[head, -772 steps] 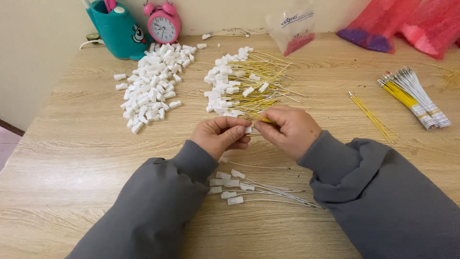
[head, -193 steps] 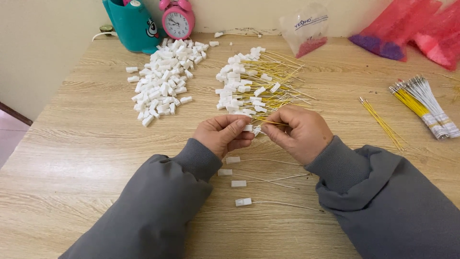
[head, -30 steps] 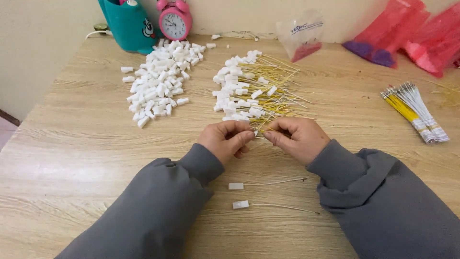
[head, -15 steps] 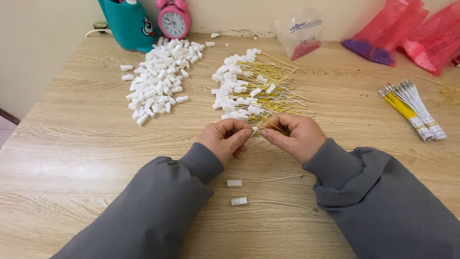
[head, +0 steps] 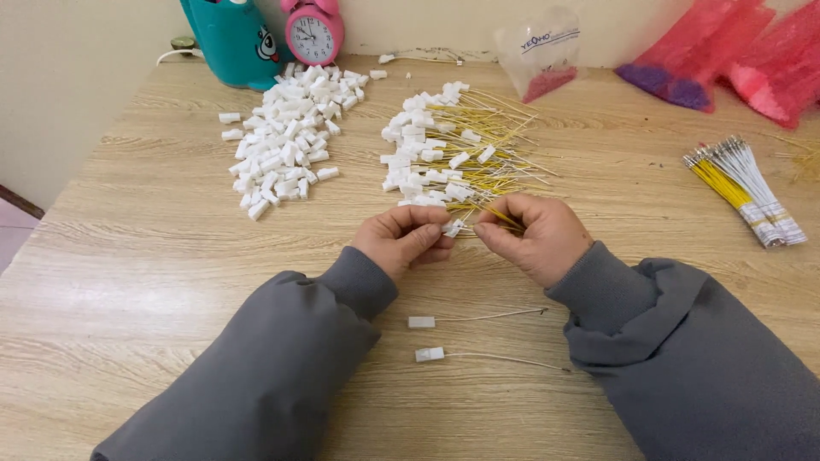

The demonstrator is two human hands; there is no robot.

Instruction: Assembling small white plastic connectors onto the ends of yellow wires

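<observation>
Since half second ago, hands barely shifted. Left hand point(head: 408, 239) pinches small white connector point(head: 453, 227), fingers closed on it; right hand point(head: 534, 232) pinches yellow wire point(head: 506, 218) at connector's mouth, mid-table before wired pile point(head: 448, 154). Insertion step likely. Next: seat terminal straight. Two finished leads point(head: 474, 337) toward near edge.
</observation>
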